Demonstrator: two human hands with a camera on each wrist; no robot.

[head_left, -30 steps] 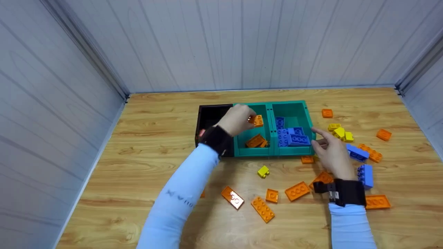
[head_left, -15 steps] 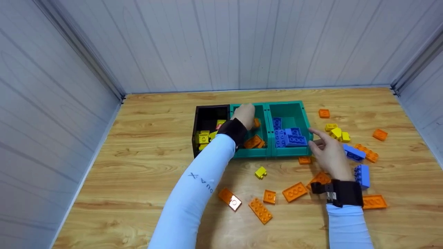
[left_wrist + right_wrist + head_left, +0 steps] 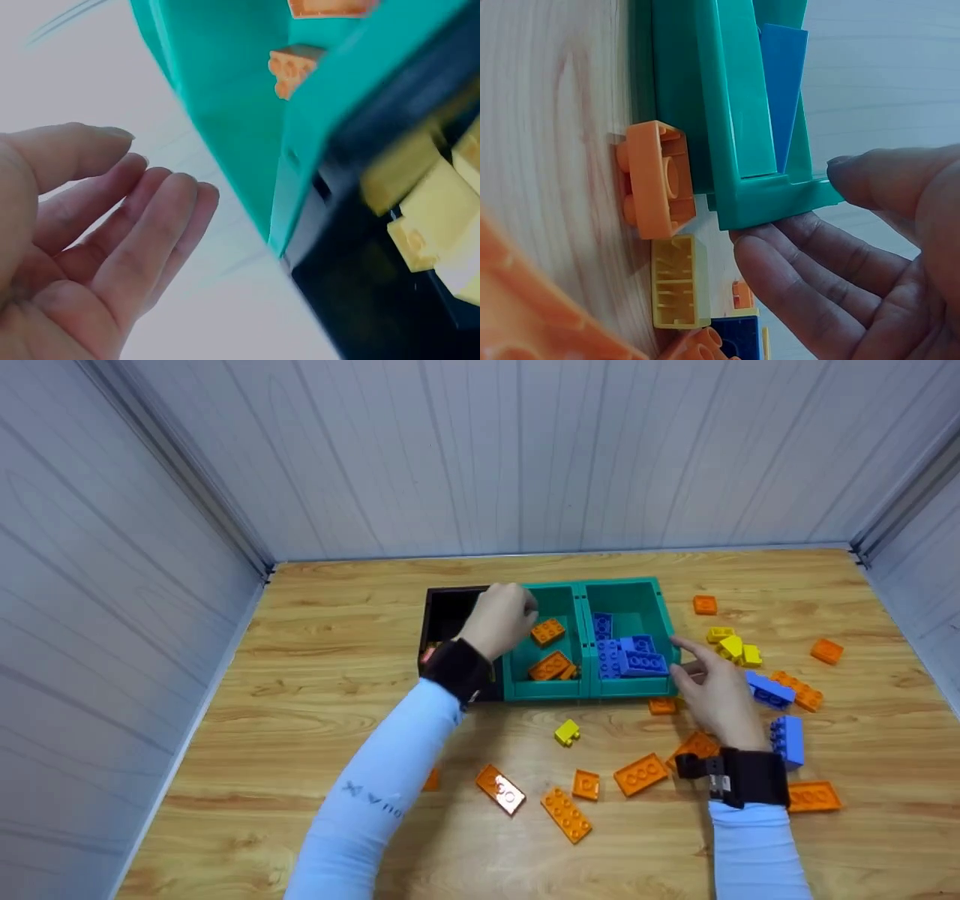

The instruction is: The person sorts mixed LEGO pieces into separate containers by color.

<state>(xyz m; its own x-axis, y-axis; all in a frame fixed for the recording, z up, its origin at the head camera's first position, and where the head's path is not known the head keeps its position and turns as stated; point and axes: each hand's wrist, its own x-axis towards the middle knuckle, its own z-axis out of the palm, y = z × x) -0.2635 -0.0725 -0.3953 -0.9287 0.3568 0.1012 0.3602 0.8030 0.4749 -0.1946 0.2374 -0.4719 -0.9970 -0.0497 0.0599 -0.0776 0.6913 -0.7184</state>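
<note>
Over the edge between the black bin [image 3: 448, 611] and the middle green bin [image 3: 541, 691] hovers my left hand [image 3: 501, 619]. Its fingers [image 3: 154, 229] are loosely bent, with nothing between them and the thumb. An orange toy brick [image 3: 547, 632] lies in the middle bin, with more orange bricks in front of it. My right hand [image 3: 720, 697] grips the corner of the right green bin [image 3: 780, 201], thumb at the rim and fingers beneath it. Blue bricks [image 3: 643, 663] lie in that bin. Yellow bricks [image 3: 439, 202] fill part of the black bin, largely hidden by my left hand in the head view.
Loose orange bricks [image 3: 566, 814] and a yellow brick [image 3: 568, 733] lie on the wooden table [image 3: 300, 675] before the bins. Yellow, orange and blue bricks [image 3: 787, 741] are scattered around my right hand. Pale panels [image 3: 480, 457] stand behind and at the sides.
My left hand went down into the middle bin with the orange brick, let go of it there, then rose back to the left. My right hand stayed at the bin's corner.
</note>
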